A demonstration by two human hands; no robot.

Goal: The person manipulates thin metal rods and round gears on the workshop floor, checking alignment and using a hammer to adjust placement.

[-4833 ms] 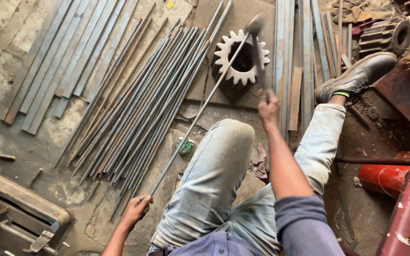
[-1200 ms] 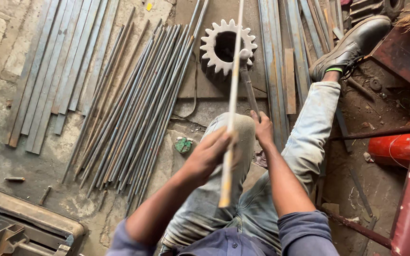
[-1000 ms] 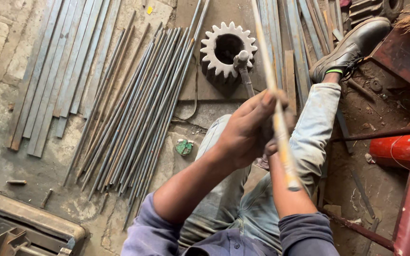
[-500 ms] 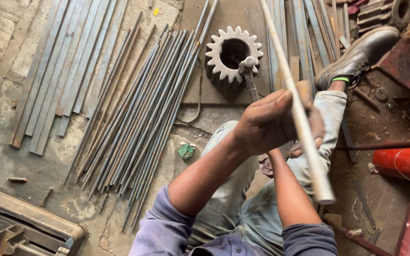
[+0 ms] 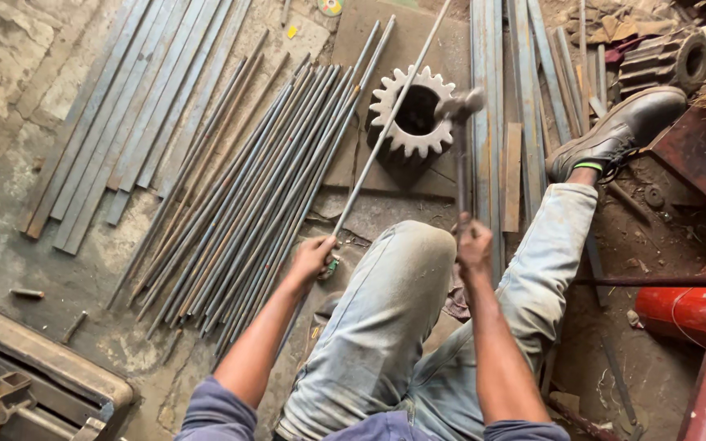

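Observation:
My left hand (image 5: 314,256) grips a long thin steel rod (image 5: 386,131) that runs up and to the right across a large toothed gear wheel (image 5: 412,114) lying on a flat plate. My right hand (image 5: 473,242) is closed on the handle of a hammer (image 5: 459,106); its head is raised beside the gear's right edge, close to the rod. My bent left knee sits between the two hands. My right leg stretches out, ending in a black shoe (image 5: 614,135).
A fan of thin steel rods (image 5: 239,196) and flat bars (image 5: 124,122) lies on the floor to the left. More flat bars (image 5: 516,82) lie beyond the gear. A red cylinder (image 5: 680,306) lies at right, a metal machine (image 5: 26,384) at bottom left.
The rod, lifted close to the camera and turned in both hands, is now down across the gear. My left hand slid to its near end; my right hand holds the hammer up.

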